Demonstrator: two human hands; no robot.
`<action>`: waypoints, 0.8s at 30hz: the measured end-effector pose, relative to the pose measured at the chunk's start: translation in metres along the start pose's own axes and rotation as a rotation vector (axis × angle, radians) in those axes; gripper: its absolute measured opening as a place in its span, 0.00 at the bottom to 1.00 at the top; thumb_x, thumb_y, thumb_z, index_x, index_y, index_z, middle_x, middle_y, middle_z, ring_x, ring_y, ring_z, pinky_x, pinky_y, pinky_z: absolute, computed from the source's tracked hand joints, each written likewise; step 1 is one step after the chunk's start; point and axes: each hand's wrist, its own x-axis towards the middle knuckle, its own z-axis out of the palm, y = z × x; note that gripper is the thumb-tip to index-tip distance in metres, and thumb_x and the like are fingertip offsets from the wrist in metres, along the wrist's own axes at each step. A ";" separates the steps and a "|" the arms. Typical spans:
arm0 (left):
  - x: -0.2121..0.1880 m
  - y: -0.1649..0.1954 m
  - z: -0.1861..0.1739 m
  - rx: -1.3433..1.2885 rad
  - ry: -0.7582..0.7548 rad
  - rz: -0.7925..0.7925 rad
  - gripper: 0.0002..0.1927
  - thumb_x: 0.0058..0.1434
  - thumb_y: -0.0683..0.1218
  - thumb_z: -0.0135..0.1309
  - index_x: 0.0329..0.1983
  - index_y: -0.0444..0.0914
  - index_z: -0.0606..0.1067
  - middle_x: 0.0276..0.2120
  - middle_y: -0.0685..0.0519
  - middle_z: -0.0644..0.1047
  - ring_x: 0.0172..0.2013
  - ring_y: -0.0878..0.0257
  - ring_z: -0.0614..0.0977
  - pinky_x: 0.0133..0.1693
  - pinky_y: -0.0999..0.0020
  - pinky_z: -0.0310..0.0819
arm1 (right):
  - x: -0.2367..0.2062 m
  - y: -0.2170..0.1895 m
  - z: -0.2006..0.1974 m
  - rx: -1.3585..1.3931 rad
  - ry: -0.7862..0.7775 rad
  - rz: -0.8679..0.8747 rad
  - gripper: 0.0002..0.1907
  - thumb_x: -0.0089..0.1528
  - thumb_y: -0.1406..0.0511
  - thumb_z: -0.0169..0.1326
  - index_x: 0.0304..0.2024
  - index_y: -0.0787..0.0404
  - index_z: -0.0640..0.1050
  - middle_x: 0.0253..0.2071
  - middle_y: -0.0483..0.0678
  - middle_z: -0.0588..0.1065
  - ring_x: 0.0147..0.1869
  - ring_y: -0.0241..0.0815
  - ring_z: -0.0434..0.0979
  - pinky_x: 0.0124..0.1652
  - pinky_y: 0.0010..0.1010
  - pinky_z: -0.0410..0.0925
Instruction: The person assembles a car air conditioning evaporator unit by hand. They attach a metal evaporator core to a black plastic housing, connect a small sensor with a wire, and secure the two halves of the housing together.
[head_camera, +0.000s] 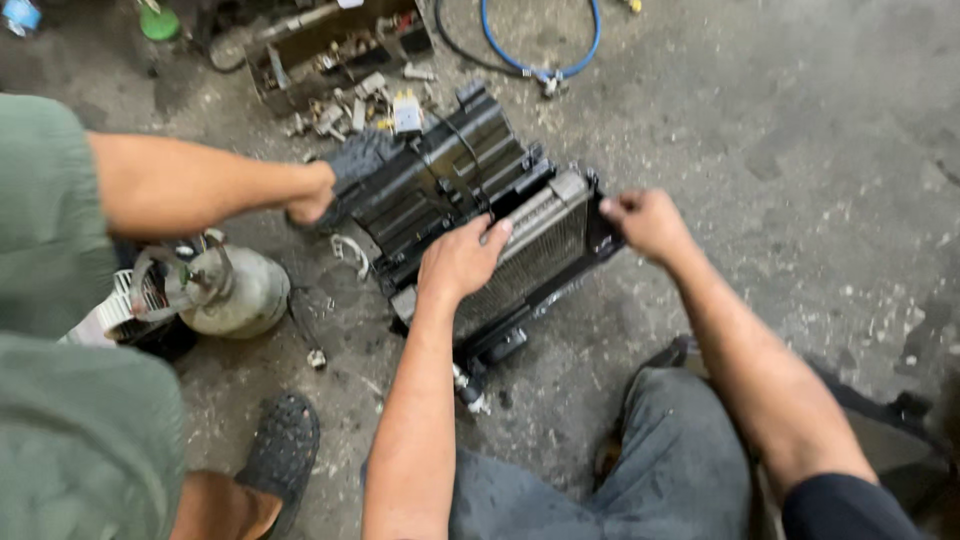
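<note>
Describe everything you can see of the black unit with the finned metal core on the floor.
The black unit lies tilted on the stained concrete floor. It looks like a black plastic housing with ribs, holding a silvery finned metal core at its near end. The left hand rests on the core; the right hand grips the housing's right corner. Another person's hand holds the far left side.

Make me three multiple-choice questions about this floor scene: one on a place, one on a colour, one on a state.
1. Where is the left hand?
A. on the finned core
B. on the gas cylinder
C. on the hose
2. What colour is the hose loop?
A. red
B. blue
C. yellow
3. How does the black housing stand?
A. boxed up
B. hanging
C. on the floor, hands on it

A: palm on the finned core.
B: blue loop at the top.
C: it rests on the concrete floor; the right hand grips its corner.
</note>
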 end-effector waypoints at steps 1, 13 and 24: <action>0.000 0.000 0.001 0.008 0.000 0.004 0.34 0.64 0.70 0.41 0.62 0.45 0.75 0.53 0.41 0.79 0.56 0.43 0.78 0.57 0.52 0.70 | 0.004 -0.002 -0.004 0.019 0.011 -0.122 0.14 0.66 0.59 0.59 0.38 0.65 0.82 0.23 0.50 0.76 0.25 0.38 0.73 0.28 0.34 0.69; -0.015 0.015 -0.005 0.051 -0.016 -0.028 0.35 0.64 0.69 0.40 0.65 0.46 0.72 0.50 0.37 0.79 0.53 0.40 0.79 0.55 0.49 0.72 | 0.029 -0.087 -0.044 0.148 -0.245 0.042 0.06 0.56 0.67 0.60 0.30 0.64 0.83 0.20 0.48 0.72 0.22 0.38 0.68 0.19 0.34 0.58; -0.059 0.029 0.001 0.083 0.059 0.072 0.36 0.66 0.66 0.40 0.64 0.35 0.72 0.33 0.34 0.81 0.37 0.38 0.84 0.43 0.45 0.77 | 0.046 -0.074 -0.034 -0.607 -0.020 -0.247 0.17 0.56 0.55 0.62 0.37 0.62 0.85 0.36 0.62 0.80 0.41 0.60 0.81 0.44 0.47 0.72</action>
